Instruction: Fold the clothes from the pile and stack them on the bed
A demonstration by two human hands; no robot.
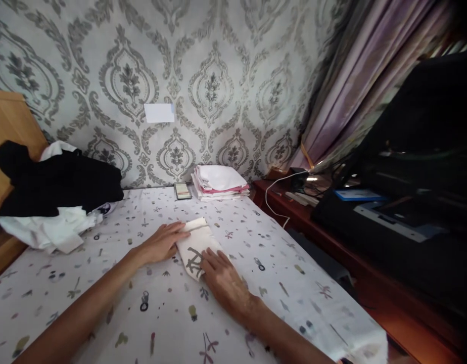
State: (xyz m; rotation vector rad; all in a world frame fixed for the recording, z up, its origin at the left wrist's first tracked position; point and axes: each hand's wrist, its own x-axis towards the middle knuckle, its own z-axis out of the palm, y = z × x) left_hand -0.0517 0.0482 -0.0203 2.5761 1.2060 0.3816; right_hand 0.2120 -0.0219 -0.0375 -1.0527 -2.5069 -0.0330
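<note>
A small folded white cloth [197, 242] with a dark printed mark lies on the patterned bedsheet [256, 253]. My left hand [163, 242] lies flat on the sheet, fingers stretched out, touching the cloth's left edge. My right hand [222, 280] rests open with its fingers pressing on the cloth's near end. Neither hand grips anything.
A stack of folded white and pink cloths [219, 183] sits at the wall, with a small box [182, 191] beside it. A heap of black and white clothes [55, 194] lies at the left. A dark red side table [332, 237] with cables and electronics stands right.
</note>
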